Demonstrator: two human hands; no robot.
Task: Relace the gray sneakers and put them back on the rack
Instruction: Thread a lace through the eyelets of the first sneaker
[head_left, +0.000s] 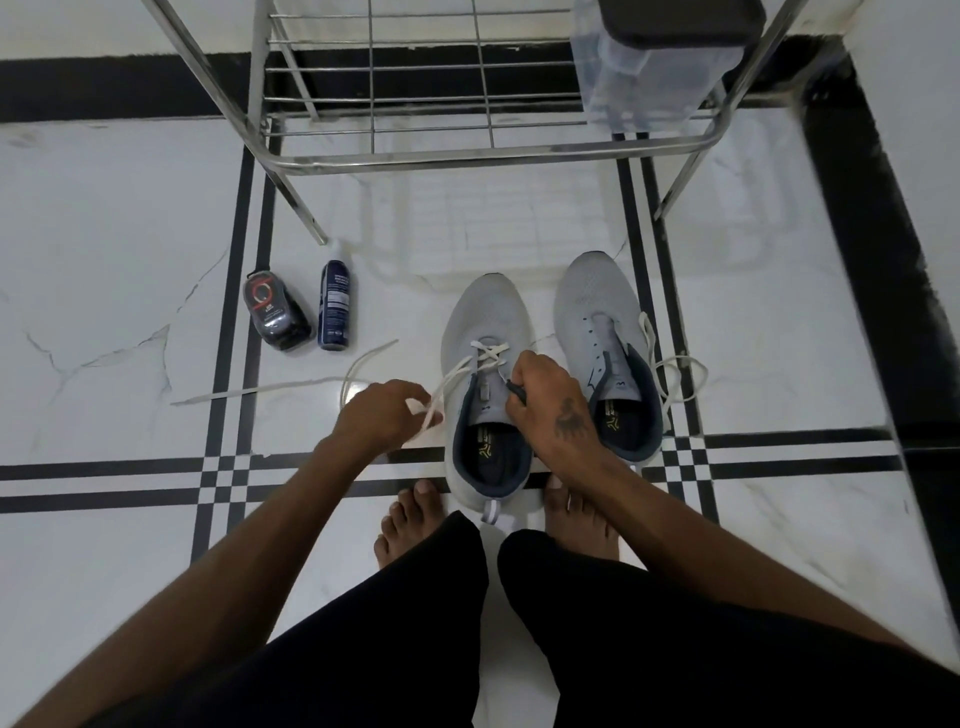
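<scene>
On the white tiled floor (104, 260), far left, a dark pouch (275, 317) and a spray bottle (335, 306) lie untouched. Nearer, the left hand (382, 413) pinches one end of a white lace (457, 374), drawing it taut. The lace crosses the lower eyelets of the left sneaker (485, 332) (upper eyelets not yet threaded). The right hand (545, 400) curls at that shoe's tongue, apparently pinching the dark lace tip, though blur hides the grip. The right sneaker (597, 306) waits, its lace loose. The rack (415, 161) stands beyond. Relacing is midway; next, feed the tip through the following eyelet.
</scene>
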